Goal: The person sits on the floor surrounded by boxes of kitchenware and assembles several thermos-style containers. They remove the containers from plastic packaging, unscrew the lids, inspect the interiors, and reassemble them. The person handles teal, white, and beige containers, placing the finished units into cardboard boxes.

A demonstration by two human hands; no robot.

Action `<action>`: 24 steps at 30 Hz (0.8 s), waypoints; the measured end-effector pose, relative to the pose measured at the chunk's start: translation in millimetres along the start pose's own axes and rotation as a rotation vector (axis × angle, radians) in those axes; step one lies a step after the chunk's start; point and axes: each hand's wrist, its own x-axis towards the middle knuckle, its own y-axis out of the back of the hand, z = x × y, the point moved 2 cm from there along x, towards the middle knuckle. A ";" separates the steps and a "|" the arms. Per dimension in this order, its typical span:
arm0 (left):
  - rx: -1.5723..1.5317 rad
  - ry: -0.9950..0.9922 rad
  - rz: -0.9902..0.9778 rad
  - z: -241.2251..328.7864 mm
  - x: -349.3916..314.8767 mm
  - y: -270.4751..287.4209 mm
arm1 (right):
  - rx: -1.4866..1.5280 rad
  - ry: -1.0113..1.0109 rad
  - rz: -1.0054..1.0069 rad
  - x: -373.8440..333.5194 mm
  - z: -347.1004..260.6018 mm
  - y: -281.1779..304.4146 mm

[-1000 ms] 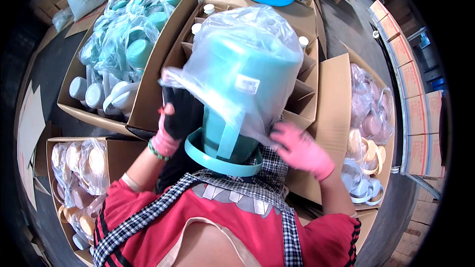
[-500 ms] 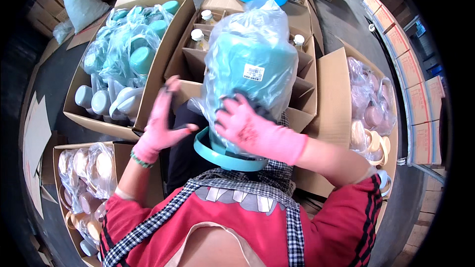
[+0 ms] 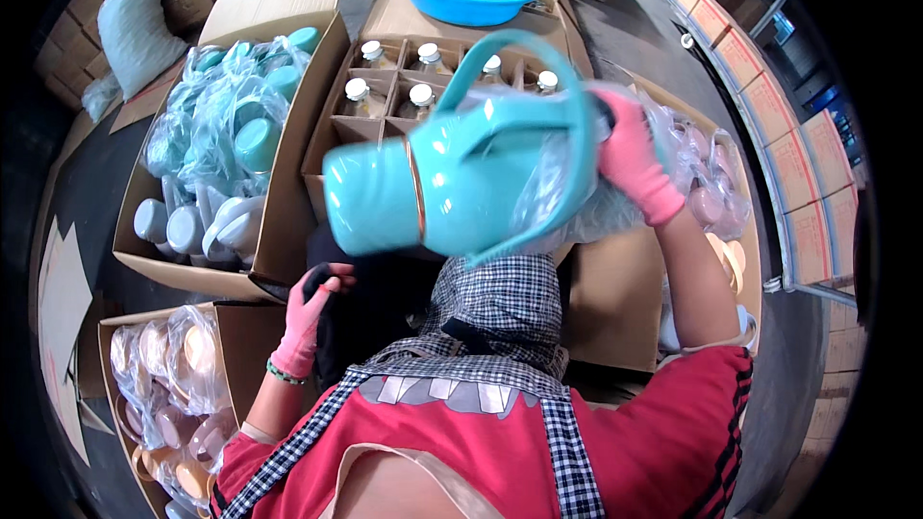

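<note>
Glossy teal handled jug (image 3: 466, 178) held sideways | right pink-gloved hand (image 3: 633, 159): grip clamped on it | left pink-gloved hand (image 3: 310, 312): grip cannot be told

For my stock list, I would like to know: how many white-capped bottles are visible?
6 white-capped bottles: four across the far row of the divided carton, two in the nearer row, at its left. The teal jug may hide more.
</note>
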 end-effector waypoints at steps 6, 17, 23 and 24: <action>0.593 -0.368 -0.385 26.6 87.8 -73.4 | 0.672 -0.411 0.232 -4.6 23.5 -29.8; 0.297 -0.762 -0.058 85.3 73.8 -99.7 | 0.758 -0.400 0.123 -81.7 -15.5 -2.7; 0.386 -1.156 -0.045 122.7 139.4 -123.6 | 0.497 -0.357 0.160 -110.1 -19.0 45.4; 0.174 -0.965 -0.090 135.7 145.3 -145.9 | 0.687 -0.470 0.178 -111.7 -10.1 56.4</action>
